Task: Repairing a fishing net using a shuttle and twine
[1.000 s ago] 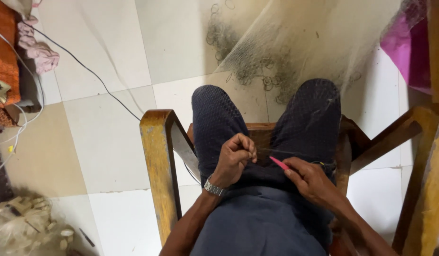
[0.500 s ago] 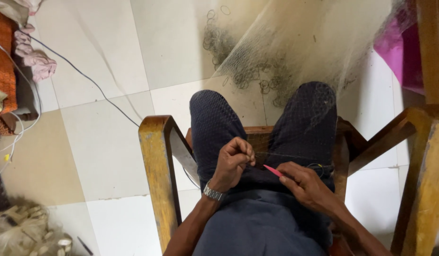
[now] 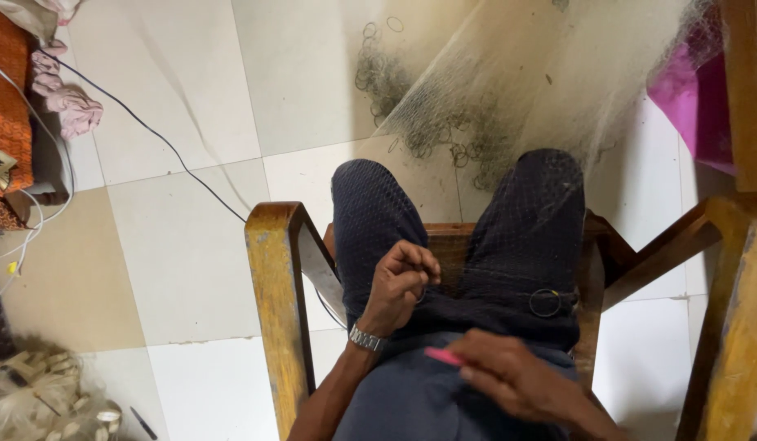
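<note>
I sit in a wooden chair (image 3: pixel 274 269) with a fine fishing net (image 3: pixel 517 90) draped over my dark trousers (image 3: pixel 525 245) and spreading across the floor ahead. My left hand (image 3: pixel 401 282), a metal watch on its wrist, pinches the net's thin line between my thighs. Closer to my body, blurred, my right hand (image 3: pixel 509 377) holds a small pink netting needle (image 3: pixel 442 356). A small metal ring (image 3: pixel 545 303) hangs from the net on my right thigh.
Pale floor tiles lie to the left, crossed by a dark cable (image 3: pixel 150 135). Orange cloth (image 3: pixel 7 114) and pink fabric (image 3: pixel 68 102) sit at the far left, a pile of net floats (image 3: pixel 44 400) at the bottom left. A magenta cloth (image 3: pixel 693 98) and a wooden frame (image 3: pixel 742 269) stand to the right.
My right hand has pulled back toward my body with the pink needle, down and away from my left hand. My left hand stays pinching the line.
</note>
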